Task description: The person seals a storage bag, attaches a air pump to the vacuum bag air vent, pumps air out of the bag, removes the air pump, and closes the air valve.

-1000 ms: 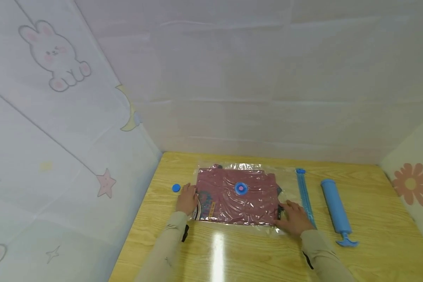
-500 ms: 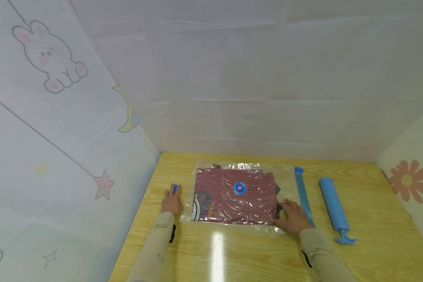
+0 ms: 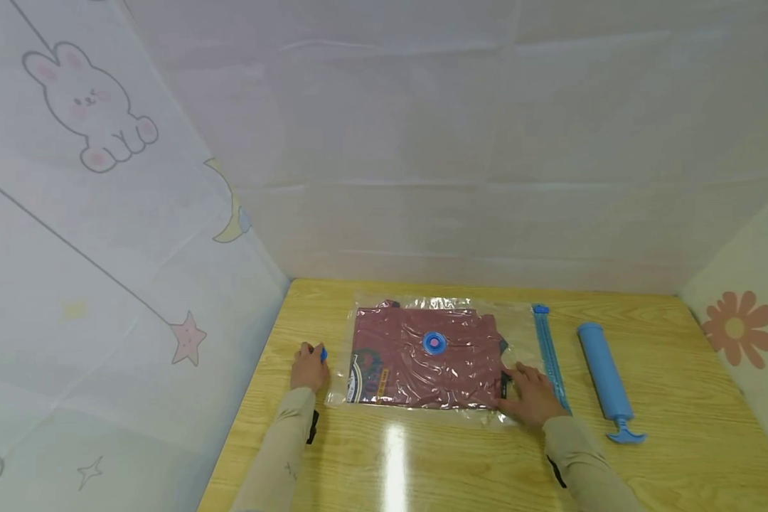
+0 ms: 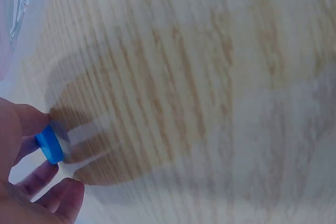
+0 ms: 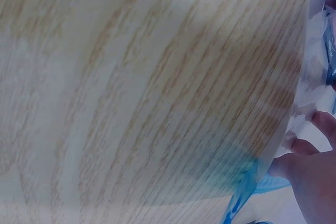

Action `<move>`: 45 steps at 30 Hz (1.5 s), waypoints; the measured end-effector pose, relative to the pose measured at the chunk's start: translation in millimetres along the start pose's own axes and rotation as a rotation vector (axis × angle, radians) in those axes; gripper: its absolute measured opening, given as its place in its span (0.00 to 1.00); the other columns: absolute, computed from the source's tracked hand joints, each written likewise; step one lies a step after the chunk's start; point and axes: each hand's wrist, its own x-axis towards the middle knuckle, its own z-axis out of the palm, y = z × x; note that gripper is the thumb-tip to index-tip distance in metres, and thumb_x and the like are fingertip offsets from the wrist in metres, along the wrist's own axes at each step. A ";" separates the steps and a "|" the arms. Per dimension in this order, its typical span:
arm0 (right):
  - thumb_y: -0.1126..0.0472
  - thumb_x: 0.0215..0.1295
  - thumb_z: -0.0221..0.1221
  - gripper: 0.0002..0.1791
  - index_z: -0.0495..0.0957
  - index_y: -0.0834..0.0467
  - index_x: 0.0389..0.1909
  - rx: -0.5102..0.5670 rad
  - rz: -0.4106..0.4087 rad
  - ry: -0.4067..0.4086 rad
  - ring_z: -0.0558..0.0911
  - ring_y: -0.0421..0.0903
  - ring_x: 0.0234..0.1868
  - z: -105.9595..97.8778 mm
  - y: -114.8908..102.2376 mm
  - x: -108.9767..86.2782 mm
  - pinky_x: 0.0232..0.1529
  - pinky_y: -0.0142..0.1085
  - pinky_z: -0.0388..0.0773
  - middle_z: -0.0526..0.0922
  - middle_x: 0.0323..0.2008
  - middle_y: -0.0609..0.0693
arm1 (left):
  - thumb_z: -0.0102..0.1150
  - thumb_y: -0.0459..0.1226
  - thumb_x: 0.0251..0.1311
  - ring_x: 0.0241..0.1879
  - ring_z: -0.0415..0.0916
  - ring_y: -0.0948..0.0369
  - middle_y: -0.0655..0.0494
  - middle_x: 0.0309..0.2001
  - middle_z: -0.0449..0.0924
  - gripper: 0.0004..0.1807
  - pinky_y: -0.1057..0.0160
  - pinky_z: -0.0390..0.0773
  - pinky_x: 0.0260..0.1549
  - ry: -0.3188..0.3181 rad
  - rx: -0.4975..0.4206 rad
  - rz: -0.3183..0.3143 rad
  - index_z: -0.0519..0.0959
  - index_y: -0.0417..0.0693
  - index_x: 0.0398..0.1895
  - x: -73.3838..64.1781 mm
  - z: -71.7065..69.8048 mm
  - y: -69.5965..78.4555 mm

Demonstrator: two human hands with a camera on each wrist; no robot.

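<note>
My left hand (image 3: 309, 368) is just left of the bag and pinches a small round blue cap (image 4: 50, 144) between thumb and fingers, a little above the table in the left wrist view. A clear plastic vacuum bag (image 3: 521, 331) lies flat, with a folded dark-red garment (image 3: 397, 348) inside. On its upper face sits a round blue valve (image 3: 434, 343) with a pink centre. My right hand (image 3: 532, 397) rests on the bag's lower right part, fingers spread on the plastic near the blue zip strip (image 3: 550, 355). In the right wrist view, part of that hand is cut off.
A blue hand pump (image 3: 604, 373) with a T-shaped handle lies right of the bag. The wooden table (image 3: 448, 462) meets a pale cloth wall (image 3: 390, 213) at the back. A patterned wall (image 3: 134, 341) borders the left side.
My left hand has left the bag's left edge, moved left to the cap and taken hold of it. My right hand stays on the bag.
</note>
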 end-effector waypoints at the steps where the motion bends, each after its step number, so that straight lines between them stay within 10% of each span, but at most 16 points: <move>1: 0.39 0.55 0.65 0.45 0.66 0.63 0.67 0.003 0.004 -0.001 0.56 0.76 0.65 -0.7 -0.6 -0.4 0.60 0.72 0.56 0.58 0.69 0.71 | 0.58 0.34 0.60 0.47 0.71 0.40 0.36 0.49 0.70 0.21 0.43 0.79 0.40 0.006 0.001 -0.010 0.74 0.41 0.58 -0.3 1.0 -0.2; 12: 0.38 0.54 0.65 0.47 0.65 0.63 0.67 -0.003 0.032 -0.007 0.56 0.76 0.66 -4.0 -4.4 -1.7 0.60 0.72 0.57 0.58 0.69 0.70 | 0.58 0.35 0.62 0.47 0.69 0.41 0.35 0.46 0.68 0.17 0.42 0.78 0.36 0.023 -0.076 -0.088 0.74 0.39 0.53 1.4 0.1 12.0; 29: 0.41 0.53 0.67 0.45 0.67 0.64 0.65 0.000 0.023 0.005 0.57 0.77 0.65 -6.6 -2.6 -5.7 0.60 0.71 0.59 0.60 0.68 0.71 | 0.64 0.37 0.58 0.49 0.72 0.43 0.39 0.47 0.72 0.23 0.43 0.78 0.47 0.078 -0.235 0.019 0.74 0.40 0.56 19.5 -1.6 92.2; 45: 0.40 0.53 0.67 0.45 0.67 0.61 0.66 -0.005 0.020 0.030 0.58 0.76 0.65 4.8 0.0 -1.1 0.59 0.71 0.60 0.60 0.69 0.69 | 0.64 0.39 0.58 0.47 0.78 0.48 0.46 0.48 0.76 0.17 0.50 0.81 0.46 0.067 -0.279 0.129 0.77 0.43 0.49 10.0 27.6 161.5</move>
